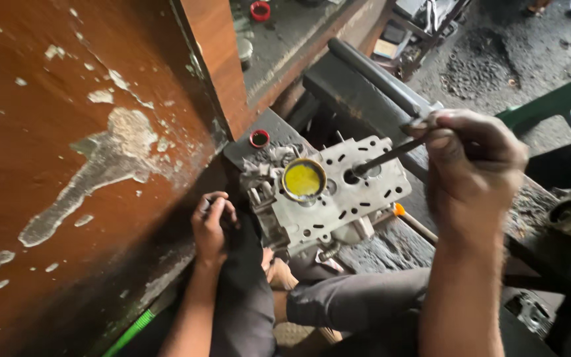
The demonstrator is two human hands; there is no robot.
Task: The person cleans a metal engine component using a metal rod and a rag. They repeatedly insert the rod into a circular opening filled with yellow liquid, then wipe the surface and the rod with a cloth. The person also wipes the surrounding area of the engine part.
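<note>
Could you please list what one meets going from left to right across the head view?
Brown peeling panel → left hand → yellow-filled tin → metal rod → right hand → green chair.

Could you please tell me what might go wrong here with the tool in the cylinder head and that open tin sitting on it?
1. The small tin of yellow paste sits loose on the cylinder head; a jolt could tip it.
2. The right hand holds the rod tool slanted in a port; it might slip.
3. The left hand rests beside the head, not clearly steadying it.
</note>
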